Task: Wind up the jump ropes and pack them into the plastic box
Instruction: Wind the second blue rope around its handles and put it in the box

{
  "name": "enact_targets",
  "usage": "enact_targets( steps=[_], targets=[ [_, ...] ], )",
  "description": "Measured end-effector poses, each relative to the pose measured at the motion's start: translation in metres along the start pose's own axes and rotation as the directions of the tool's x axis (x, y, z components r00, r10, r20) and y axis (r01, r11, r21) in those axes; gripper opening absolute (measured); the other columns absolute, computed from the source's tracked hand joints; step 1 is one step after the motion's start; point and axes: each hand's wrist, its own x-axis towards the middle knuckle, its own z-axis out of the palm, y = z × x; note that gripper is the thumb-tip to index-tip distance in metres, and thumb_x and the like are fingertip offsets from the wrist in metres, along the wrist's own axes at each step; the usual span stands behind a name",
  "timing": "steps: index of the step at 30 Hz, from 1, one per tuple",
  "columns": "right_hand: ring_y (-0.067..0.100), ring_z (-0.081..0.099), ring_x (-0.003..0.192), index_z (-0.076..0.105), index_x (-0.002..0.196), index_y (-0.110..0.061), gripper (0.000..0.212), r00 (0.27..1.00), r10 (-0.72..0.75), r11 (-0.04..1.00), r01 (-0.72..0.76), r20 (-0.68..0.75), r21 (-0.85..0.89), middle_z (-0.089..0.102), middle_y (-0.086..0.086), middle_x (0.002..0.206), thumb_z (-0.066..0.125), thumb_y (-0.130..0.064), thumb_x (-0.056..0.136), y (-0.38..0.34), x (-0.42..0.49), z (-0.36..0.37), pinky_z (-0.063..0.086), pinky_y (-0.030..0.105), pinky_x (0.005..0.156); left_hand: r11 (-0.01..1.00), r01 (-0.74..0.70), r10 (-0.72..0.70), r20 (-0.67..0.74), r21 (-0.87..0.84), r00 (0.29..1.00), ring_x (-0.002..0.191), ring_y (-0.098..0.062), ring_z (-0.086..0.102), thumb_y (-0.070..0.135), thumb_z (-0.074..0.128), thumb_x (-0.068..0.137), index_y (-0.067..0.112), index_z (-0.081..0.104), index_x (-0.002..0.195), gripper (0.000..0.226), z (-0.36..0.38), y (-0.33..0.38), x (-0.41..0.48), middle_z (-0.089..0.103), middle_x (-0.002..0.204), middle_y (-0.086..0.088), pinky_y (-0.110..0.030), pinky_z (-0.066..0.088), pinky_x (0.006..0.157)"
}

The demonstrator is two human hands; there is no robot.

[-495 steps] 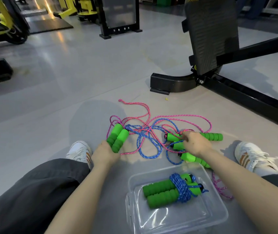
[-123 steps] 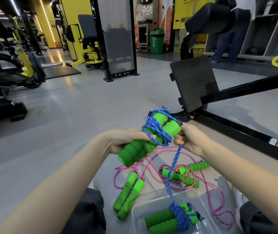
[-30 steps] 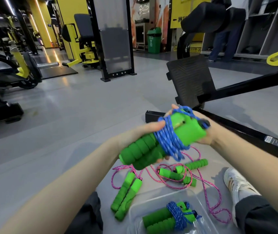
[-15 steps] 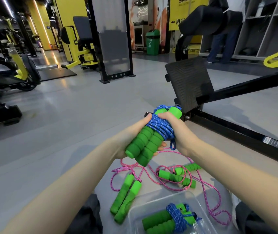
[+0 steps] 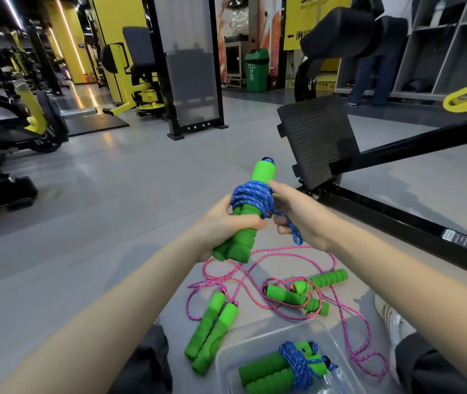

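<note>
My left hand (image 5: 226, 223) grips a pair of green foam handles (image 5: 241, 237) held upright in the air, with blue rope (image 5: 252, 197) wound around their middle. My right hand (image 5: 297, 214) pinches the loose blue rope end beside the winding. Below, a clear plastic box (image 5: 340, 345) holds one wound blue jump rope (image 5: 286, 371). On the floor lie two green handles side by side (image 5: 209, 334) and more handles (image 5: 297, 297) tangled in pink rope (image 5: 337, 308).
A black footplate and steel frame of a gym machine (image 5: 368, 200) run along the right. My legs and a white shoe (image 5: 394, 319) flank the box. Gym machines stand far left, and a person stands at shelves far back right.
The handle bundle has tilted more upright. My right hand has come off the winding's top and now pinches the short rope tail at its lower right.
</note>
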Motion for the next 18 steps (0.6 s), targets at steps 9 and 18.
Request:
enact_targets(
  steps=[9, 18],
  targets=[
    [0.012, 0.020, 0.045, 0.068, 0.090, -0.008, 0.022, 0.997, -0.065, 0.862, 0.074, 0.036, -0.501, 0.028, -0.004, 0.047, 0.050, -0.019, 0.095, -0.011, -0.006, -0.020, 0.017, 0.022, 0.046, 0.993, 0.050, -0.047, 0.032, -0.105, 0.998, 0.053, -0.008, 0.058, 0.024, 0.063, 0.074, 0.013, 0.057, 0.097, 0.026, -0.027, 0.005, 0.002, 0.061, 0.079, -0.005, -0.017, 0.044, 0.044],
    [0.013, 0.054, 0.052, 0.066, 0.092, -0.011, 0.012, 0.928, -0.364, 0.777, 0.348, 0.076, -0.524, 0.059, 0.004, 0.059, 0.055, -0.007, 0.091, -0.041, -0.025, -0.014, 0.050, 0.026, 0.060, 0.953, 0.226, -0.196, 0.158, -0.203, 0.968, 0.065, -0.016, 0.058, 0.035, 0.058, 0.067, 0.005, 0.060, 0.103, 0.046, -0.018, -0.004, 0.001, 0.062, 0.085, -0.008, -0.029, 0.054, 0.062]
  ],
)
